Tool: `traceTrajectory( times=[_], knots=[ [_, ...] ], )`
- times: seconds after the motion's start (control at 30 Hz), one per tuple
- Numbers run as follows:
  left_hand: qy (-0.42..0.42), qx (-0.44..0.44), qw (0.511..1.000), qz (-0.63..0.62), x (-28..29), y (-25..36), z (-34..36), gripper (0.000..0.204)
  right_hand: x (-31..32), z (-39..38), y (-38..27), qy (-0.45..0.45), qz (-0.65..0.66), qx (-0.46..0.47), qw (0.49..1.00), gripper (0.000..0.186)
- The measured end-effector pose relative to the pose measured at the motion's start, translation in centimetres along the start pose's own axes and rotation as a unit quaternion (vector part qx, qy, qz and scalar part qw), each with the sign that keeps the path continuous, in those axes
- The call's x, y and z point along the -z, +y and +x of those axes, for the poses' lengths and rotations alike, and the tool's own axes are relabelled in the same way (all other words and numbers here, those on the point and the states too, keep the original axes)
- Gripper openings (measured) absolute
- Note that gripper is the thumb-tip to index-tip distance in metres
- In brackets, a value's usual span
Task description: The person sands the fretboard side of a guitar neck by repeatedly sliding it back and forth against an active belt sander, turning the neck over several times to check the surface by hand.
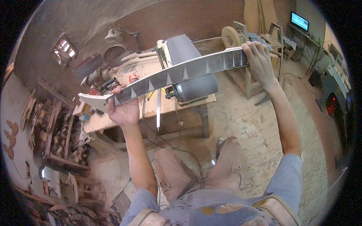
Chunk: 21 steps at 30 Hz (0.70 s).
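A guitar neck (160, 78) with a dark fingerboard and pale triangular inlays stretches between both my hands, its fingerboard face toward me. My left hand (126, 112) grips it near the pale, pointed headstock (92, 100), thumb on the near side and fingertips showing past the far edge. At the other, higher end my right hand (259, 62) is closed over the neck, fingers bent across the top. Behind and beneath the neck stands a belt sander with a wide grey belt (184, 49); the neck hides its middle. Whether neck and belt touch, I cannot tell.
A dusty workbench (124, 119) carries the sander, a red tool (133, 78) and a metal ruler (158, 113) jutting over its edge. Cables hang toward the floor. A desk lamp (110, 37) stands behind, wood-filled shelves (56, 124) at left, a lit screen (299, 22) far right.
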<state>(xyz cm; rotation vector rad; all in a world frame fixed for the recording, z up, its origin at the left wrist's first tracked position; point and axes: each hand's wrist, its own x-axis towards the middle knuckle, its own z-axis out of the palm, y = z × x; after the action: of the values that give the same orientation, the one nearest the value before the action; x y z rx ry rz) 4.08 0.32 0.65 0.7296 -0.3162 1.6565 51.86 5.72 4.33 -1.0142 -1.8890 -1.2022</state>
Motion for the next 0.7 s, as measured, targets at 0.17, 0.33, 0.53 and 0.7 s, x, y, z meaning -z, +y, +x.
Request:
traceTrajectory(
  times=[0.17, 0.33, 0.53, 0.7],
  knots=[
    [0.044, -0.016, 0.998, 0.052, -0.1, 0.1, -0.8, 0.037, 0.5, 0.9, 0.3, -0.105, 0.057, 0.018, 0.993, 0.038],
    [0.037, -0.011, 0.994, 0.097, -0.5, 0.4, -1.2, 0.039, 0.8, 1.3, 0.2, -0.190, 0.086, 0.017, 0.978, 0.047],
    [0.056, -0.012, 0.995, 0.084, -0.9, 0.2, -2.1, 0.037, 1.6, 1.9, 0.6, -0.239, 0.163, 0.027, 0.957, 0.052],
    [0.075, -0.005, 0.994, 0.075, -0.9, 1.0, -2.9, 0.036, 3.6, 3.2, 0.4, -0.321, 0.186, 0.023, 0.928, 0.051]
  ],
)
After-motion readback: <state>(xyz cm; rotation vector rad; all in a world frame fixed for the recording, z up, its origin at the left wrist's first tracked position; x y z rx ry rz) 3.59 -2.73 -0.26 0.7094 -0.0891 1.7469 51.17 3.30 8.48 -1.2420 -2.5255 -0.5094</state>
